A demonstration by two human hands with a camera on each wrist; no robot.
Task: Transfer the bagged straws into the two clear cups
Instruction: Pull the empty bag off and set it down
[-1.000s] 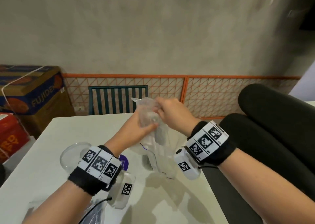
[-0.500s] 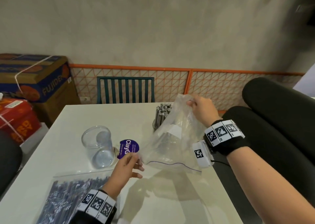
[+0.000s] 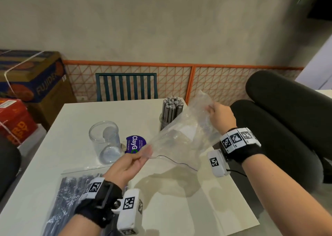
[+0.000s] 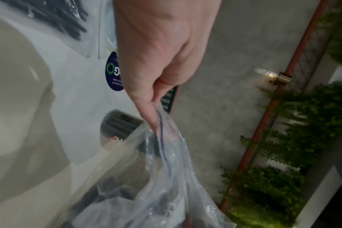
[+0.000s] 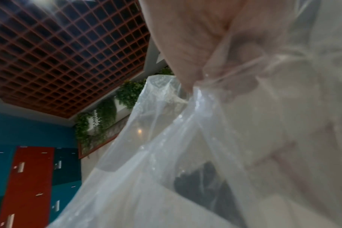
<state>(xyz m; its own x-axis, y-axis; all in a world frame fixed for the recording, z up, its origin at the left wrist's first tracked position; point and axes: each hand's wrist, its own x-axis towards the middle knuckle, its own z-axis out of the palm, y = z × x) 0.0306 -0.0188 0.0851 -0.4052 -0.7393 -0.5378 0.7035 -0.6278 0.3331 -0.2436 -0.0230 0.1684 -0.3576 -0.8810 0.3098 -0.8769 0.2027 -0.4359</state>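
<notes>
An empty clear zip bag (image 3: pixel 181 138) hangs stretched above the white table (image 3: pixel 75 120). My left hand (image 3: pixel 142 157) pinches its zip edge (image 4: pixel 162 138) at the near left corner. My right hand (image 3: pixel 212 110) grips its far end (image 5: pixel 205 98), raised higher. Behind the bag a clear cup (image 3: pixel 164 122) stands packed with grey straws (image 3: pixel 171 108). A second clear cup (image 3: pixel 105 140) stands empty to the left. A full bag of dark straws (image 3: pixel 71 196) lies flat near the table's front left, partly under my left forearm.
A purple round sticker (image 3: pixel 135 144) lies between the cups. A teal chair (image 3: pixel 125 86) stands behind the table. Cardboard boxes (image 3: pixel 30 81) are stacked at the left. My black-clad legs (image 3: pixel 280 113) lie along the table's right edge.
The left hand left the bag, dropped toward the table, and now pinches the bag's zip corner. The right hand carried the bag's far end to the right, uncovering the filled cup.
</notes>
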